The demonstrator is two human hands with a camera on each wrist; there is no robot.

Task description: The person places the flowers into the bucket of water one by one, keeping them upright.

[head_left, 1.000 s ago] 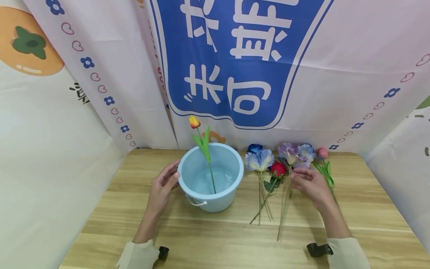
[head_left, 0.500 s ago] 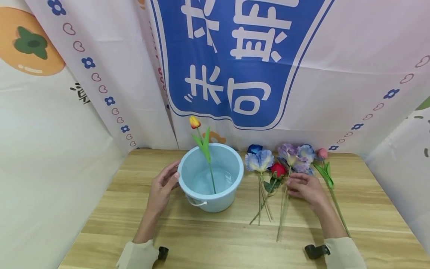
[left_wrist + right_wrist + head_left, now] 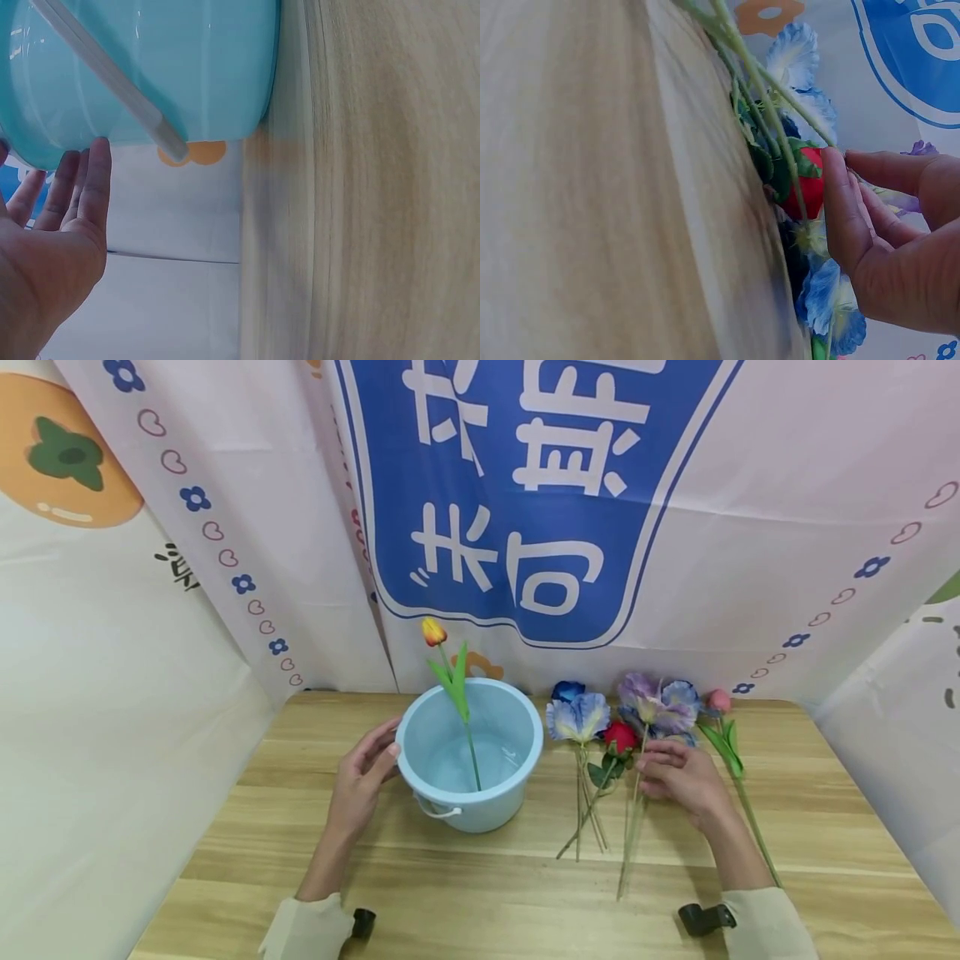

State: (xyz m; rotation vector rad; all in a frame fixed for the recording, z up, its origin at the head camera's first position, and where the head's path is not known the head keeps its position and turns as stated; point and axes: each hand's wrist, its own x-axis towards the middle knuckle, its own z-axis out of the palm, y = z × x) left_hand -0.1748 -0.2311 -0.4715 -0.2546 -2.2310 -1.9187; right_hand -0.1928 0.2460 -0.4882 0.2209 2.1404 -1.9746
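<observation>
A light blue bucket [image 3: 487, 810] stands on the table with a yellow-and-red tulip [image 3: 459, 693] leaning upright inside. My left hand [image 3: 358, 789] is at the bucket's left side, thumb by the rim; in the left wrist view its straight fingers [image 3: 94, 184] touch the outer wall just under the rim. With thumb and index finger my right hand [image 3: 684, 781] pinches the thin stem of a purple-blue iris [image 3: 640, 697], just below the bloom. Close by in the right wrist view are a red rose [image 3: 808, 191] and blue blooms [image 3: 821, 289] at the table's back edge.
Left of the red rose lies a pale blue iris [image 3: 579, 718], with a dark blue flower [image 3: 568, 691] behind it. A pink tulip [image 3: 720, 702] lies to the right of my right hand. A printed cloth [image 3: 322, 627] hangs directly behind the table.
My right hand has shifted down and slightly left from the petals to the iris stem, and the bloom has lifted slightly. My left hand and the bucket have stayed put.
</observation>
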